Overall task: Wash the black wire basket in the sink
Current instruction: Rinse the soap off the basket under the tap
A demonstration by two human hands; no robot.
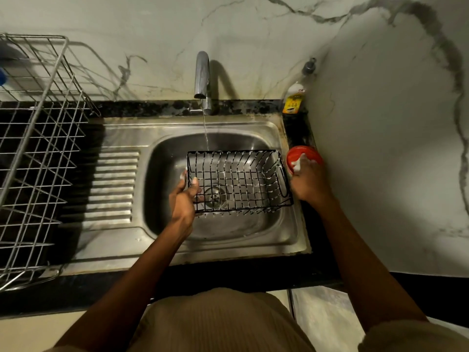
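Currently mid-wash, soaping stage by the look of it: suds are clinging to the basket wires and the tap is running.

At 9 o'clock a silver drying rack (35, 138) is sitting on the counter, not involved. The sink (121, 237) is filling the centre, with the tap (202, 80) at 12 o'clock dropping a thin stream onto the far rim of the black wire basket (237, 180). The basket is sitting inside the sink bowl, open side up, over the drain.

The left hand (184, 199) is gripping the basket's left end, thumb hooked inside over the rim, fingers wrapping outside, arm reaching in from 7 o'clock.

The right hand (308, 177) is reaching to 3 o'clock, off the basket, fingers pressing something white and foamy in a red dish (304, 153) beside the sink; closed or loose grip, cannot tell. A soap bottle (294, 100) is standing at 1 o'clock.

Next move is probably bringing the scrubber back onto the wires while the left hand is steadying or turning the basket.
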